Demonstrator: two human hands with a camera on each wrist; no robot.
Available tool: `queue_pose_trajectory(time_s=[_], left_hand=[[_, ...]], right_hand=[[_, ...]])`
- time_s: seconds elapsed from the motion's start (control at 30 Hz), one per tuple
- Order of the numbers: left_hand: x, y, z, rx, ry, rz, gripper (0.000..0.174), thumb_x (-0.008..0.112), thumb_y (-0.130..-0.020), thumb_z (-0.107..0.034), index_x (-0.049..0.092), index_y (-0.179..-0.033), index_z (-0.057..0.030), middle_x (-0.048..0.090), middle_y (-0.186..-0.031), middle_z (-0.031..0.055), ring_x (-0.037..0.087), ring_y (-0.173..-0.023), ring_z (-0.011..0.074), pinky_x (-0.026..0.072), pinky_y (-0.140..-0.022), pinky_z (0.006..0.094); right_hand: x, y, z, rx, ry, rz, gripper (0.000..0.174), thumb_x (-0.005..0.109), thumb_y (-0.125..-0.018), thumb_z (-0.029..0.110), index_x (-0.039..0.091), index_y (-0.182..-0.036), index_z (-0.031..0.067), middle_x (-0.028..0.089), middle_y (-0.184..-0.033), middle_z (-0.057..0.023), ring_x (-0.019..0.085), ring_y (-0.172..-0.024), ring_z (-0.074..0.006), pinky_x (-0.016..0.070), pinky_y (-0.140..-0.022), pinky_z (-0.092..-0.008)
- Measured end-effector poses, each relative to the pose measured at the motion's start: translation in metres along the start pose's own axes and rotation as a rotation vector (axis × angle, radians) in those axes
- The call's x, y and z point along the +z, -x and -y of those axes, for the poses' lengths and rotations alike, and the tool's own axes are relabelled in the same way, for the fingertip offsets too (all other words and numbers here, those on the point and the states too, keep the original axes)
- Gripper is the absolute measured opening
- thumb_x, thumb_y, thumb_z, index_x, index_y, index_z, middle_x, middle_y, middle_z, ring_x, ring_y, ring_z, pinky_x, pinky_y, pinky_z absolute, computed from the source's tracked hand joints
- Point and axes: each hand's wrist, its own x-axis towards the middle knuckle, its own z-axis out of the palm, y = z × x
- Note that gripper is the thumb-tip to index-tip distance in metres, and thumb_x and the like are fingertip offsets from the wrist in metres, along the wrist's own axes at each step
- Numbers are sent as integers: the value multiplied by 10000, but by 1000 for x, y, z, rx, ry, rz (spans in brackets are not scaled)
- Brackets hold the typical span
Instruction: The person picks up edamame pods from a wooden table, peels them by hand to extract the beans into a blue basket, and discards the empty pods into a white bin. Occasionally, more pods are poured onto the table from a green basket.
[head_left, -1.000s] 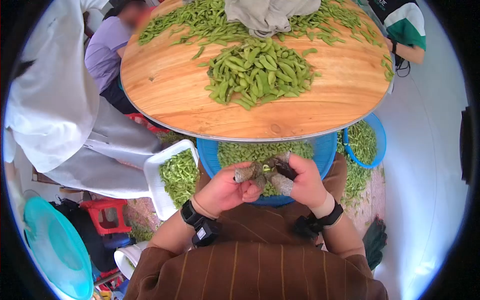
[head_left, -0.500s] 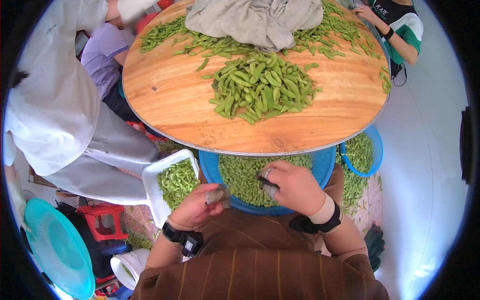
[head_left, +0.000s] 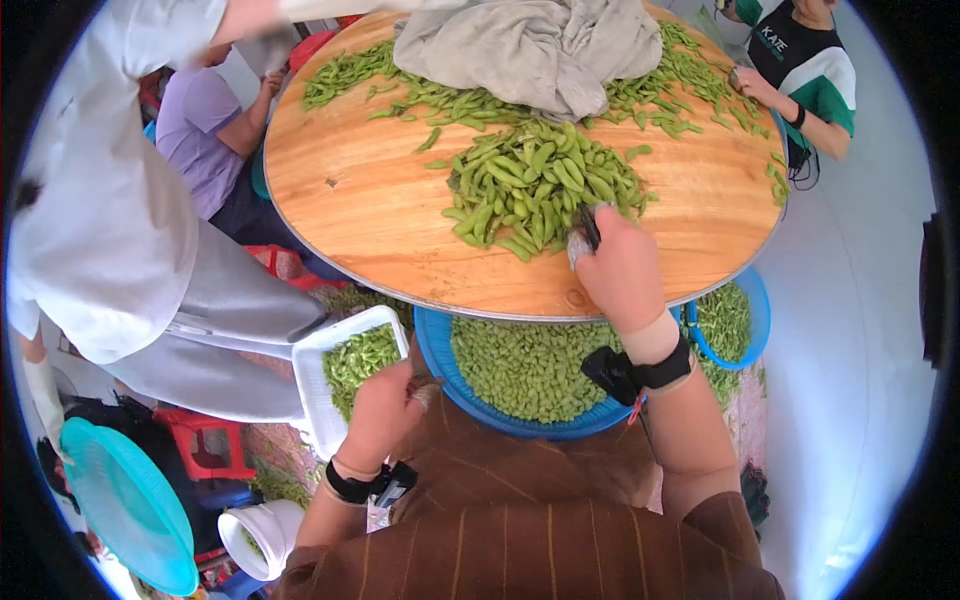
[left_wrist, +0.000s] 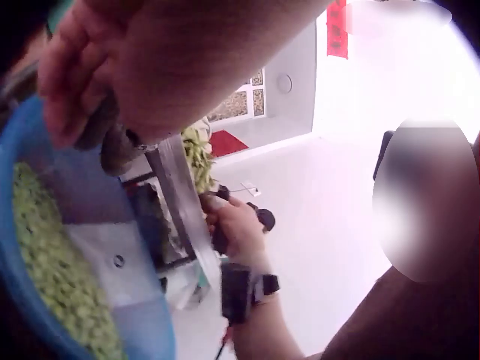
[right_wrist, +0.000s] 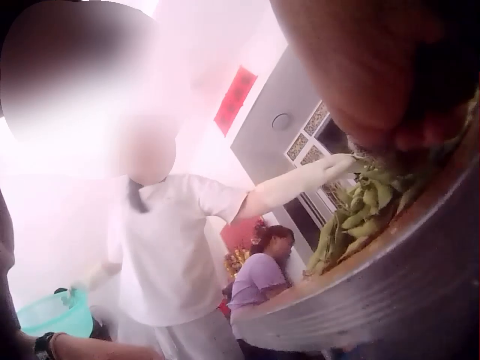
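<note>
My right hand (head_left: 622, 265) reaches over the round wooden table (head_left: 365, 225) to the near right edge of a heap of green soybean pods (head_left: 540, 185). Its thumb and forefinger, in grey and dark covers, stand apart there. Low on the left, my left hand (head_left: 382, 415) hangs over my lap beside a white tray (head_left: 308, 385) of pods, its covered fingers loosely bent. Between my knees and the table edge, a blue basin (head_left: 432, 370) holds shelled green beans (head_left: 520, 370). The left wrist view shows the left hand (left_wrist: 82, 71) above this basin's rim.
A grey cloth (head_left: 540, 60) lies among more pods on the far side of the table. To the right below stands a blue tub (head_left: 765, 325). Left are a red stool (head_left: 205, 420), a white bucket (head_left: 285, 535) and a teal basin (head_left: 125, 510). Other people surround the table.
The hands worked together at a green pod above the blue basin, then parted. My right hand has moved up to the pod heap; my left has drawn back left, towards the white tray.
</note>
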Motion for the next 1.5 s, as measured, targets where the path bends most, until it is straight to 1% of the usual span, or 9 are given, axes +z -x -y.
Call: queue_pose_trajectory(time_s=[0.3,0.37,0.47,0.67,0.9,1.2,1.3,1.4,1.5], left_hand=[[8,-55,-99,430,580,14,188,516,-910,-96,586,-1051,7,651,-793,72,612,-679,126,481,-589,253],[-2,-60,-121,25,1034,330,191,490,-928,-113,577,-1059,-5,644,-818,52,606,-658,103,447,-535,220],[5,-66,-127,-73,1294,386,183,452,-938,-109,580,-1036,-21,634,-815,44,593,-617,98,422,-495,216],[17,-61,-108,290,822,31,204,400,-895,2,558,-1023,-20,565,-776,1,512,-633,83,417,-556,214],[12,-54,-106,362,738,123,219,398,-861,31,567,-983,-35,551,-764,4,497,-667,92,415,-593,234],[11,-52,-108,372,671,110,160,470,-827,19,582,-930,-29,557,-731,35,523,-666,134,438,-616,270],[14,-53,-105,640,293,-160,136,461,-863,7,578,-921,-31,542,-691,27,521,-613,126,437,-582,267],[12,-48,-104,303,768,212,165,410,-931,-58,571,-926,-21,505,-637,16,472,-509,113,393,-506,256],[17,-47,-96,-268,1794,832,175,432,-961,-148,541,-908,-21,459,-625,30,397,-463,110,323,-453,253]], right_hand=[[-22,46,14,121,-388,-48,169,652,-729,77,585,-867,5,593,-737,-200,602,-706,-374,474,-608,-405],[-23,62,23,126,-442,-4,176,658,-738,87,598,-886,12,602,-754,-196,611,-721,-369,479,-613,-390],[-27,76,21,93,-460,71,181,654,-757,90,603,-914,15,618,-792,-191,625,-749,-361,489,-628,-372],[-32,80,13,100,-582,195,255,592,-786,49,549,-1032,0,640,-842,-179,641,-803,-354,500,-694,-356],[-43,82,16,169,-724,441,381,535,-799,8,514,-1180,5,658,-851,-143,659,-807,-296,498,-724,-328],[-46,85,9,303,-872,552,264,525,-789,-16,579,-1046,18,651,-789,-68,626,-729,-163,488,-670,-281],[-39,86,5,329,-970,550,215,532,-795,-14,581,-1002,15,618,-738,-30,589,-673,-150,477,-635,-287],[-41,88,4,574,-1206,709,217,548,-804,-8,587,-1015,25,566,-699,6,543,-647,-122,453,-574,-298],[-32,97,11,609,-1265,587,270,588,-782,18,595,-1050,41,562,-677,-32,549,-608,-172,435,-526,-323]])
